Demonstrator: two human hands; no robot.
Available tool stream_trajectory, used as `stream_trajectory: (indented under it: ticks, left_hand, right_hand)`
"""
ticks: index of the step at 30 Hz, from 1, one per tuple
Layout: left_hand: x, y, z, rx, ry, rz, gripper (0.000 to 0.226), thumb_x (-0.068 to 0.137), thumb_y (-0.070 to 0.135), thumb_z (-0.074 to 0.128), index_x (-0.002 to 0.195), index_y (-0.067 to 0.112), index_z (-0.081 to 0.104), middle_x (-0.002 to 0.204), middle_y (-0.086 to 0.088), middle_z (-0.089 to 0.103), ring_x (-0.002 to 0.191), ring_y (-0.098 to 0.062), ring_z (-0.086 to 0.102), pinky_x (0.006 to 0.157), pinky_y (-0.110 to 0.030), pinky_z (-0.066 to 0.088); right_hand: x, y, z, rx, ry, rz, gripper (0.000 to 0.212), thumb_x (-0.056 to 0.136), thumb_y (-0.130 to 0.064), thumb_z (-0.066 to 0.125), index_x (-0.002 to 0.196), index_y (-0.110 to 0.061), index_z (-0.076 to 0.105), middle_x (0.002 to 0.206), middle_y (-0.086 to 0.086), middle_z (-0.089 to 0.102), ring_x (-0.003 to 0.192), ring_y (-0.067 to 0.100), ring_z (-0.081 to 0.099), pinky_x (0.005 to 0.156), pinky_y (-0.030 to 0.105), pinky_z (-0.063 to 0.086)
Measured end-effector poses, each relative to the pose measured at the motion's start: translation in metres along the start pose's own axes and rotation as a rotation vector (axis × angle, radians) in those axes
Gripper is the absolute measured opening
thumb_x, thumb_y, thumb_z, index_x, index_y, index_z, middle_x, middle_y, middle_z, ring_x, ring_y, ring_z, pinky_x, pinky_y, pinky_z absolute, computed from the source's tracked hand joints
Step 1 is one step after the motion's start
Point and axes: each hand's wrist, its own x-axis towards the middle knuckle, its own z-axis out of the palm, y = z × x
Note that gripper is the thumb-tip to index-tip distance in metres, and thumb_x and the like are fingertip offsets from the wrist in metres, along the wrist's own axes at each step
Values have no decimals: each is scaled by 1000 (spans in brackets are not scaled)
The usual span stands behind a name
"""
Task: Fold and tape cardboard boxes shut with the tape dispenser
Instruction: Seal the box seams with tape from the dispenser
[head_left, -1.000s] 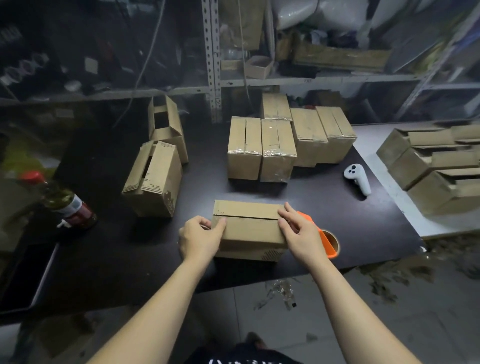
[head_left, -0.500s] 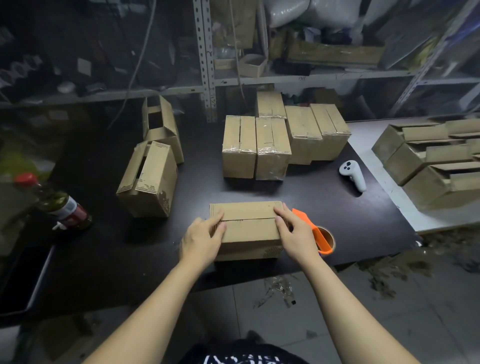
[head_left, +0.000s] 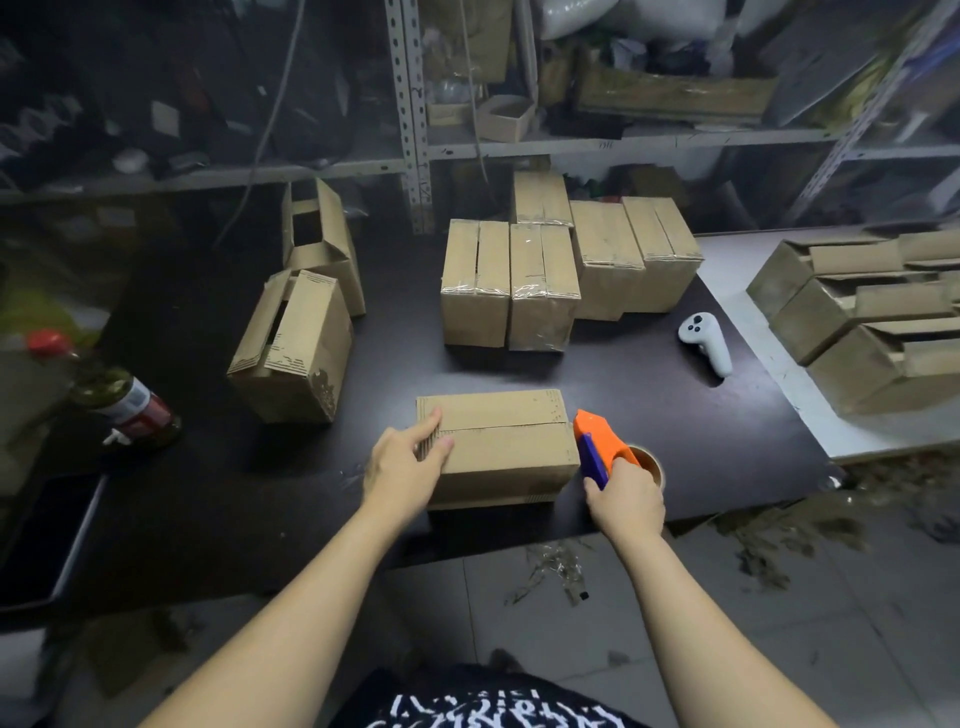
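Both of your bare forearms reach forward from the bottom of the view, roughly side by side, to the near edge of the dark surface (head_left: 675, 415). Your left hand (head_left: 408, 462) lies palm down over the left end of the cardboard box (head_left: 504, 441). Its fingers (head_left: 428, 421) are straight and close together across the top, with the tips at the seam where the two flaps meet, and the thumb is stretched along the nearer flap. It rests flat on the cardboard and does not clutch it.

That box sits at the near middle of the surface with its long side running left to right and its flaps folded down.

Your right hand (head_left: 626, 499) is curled round the handle of the orange and blue tape dispenser (head_left: 602, 447), just beside the right end of the box. The wrist is straight, the knuckles face you, and the orange nose points up and away at the box's top right corner. You cannot tell whether the nose touches the cardboard. The tape roll shows just past your knuckles on the right.

Farther back, in the middle, stands a cluster of taped boxes (head_left: 511, 283). Two open-flapped boxes (head_left: 296, 348) sit to the left. A white controller (head_left: 706, 343) lies to the right, and a red-capped bottle (head_left: 124, 405) lies tilted at the far left.
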Motion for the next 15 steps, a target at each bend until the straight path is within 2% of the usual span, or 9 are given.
stream_trajectory:
  ticks: [5,9,11,13,15]
  left_hand:
    - [4,3,0,-34,7,-26,45,94,48,66,139,42,59,118,-5,62,114,-25,58,90,-30,45]
    - [1,8,0,-26,16,-10,44,95,45,66,138,39,60,117,-4,53,108,-21,54,88,-28,41]
    - [0,10,0,-39,17,1,44,95,42,68,138,34,62,120,-3,47,109,-19,53,92,-28,40]
    - [3,13,-3,2,30,29,44,93,39,71,135,28,66,132,-4,40,125,-24,49,106,-34,40]
    - [4,18,-10,94,25,66,44,90,37,75,132,24,69,143,-5,36,136,-26,38,115,-40,35]
  right_hand:
    - [9,-5,-11,-83,-60,22,39,99,-35,65,125,-8,54,120,14,65,110,35,64,85,42,52]
    - [10,-14,-37,107,-50,-39,42,102,-32,60,128,-2,49,129,21,60,117,41,59,83,38,42]
    - [8,-18,-51,217,-4,-50,42,101,-35,59,124,-2,49,127,22,62,113,40,59,80,38,40]
    - [2,-22,-65,310,55,-72,40,96,-39,62,117,-6,53,117,16,66,101,36,60,74,35,40]
    - [-11,-25,-77,387,124,-129,42,87,-46,73,110,-14,55,103,4,68,89,26,60,65,32,40]
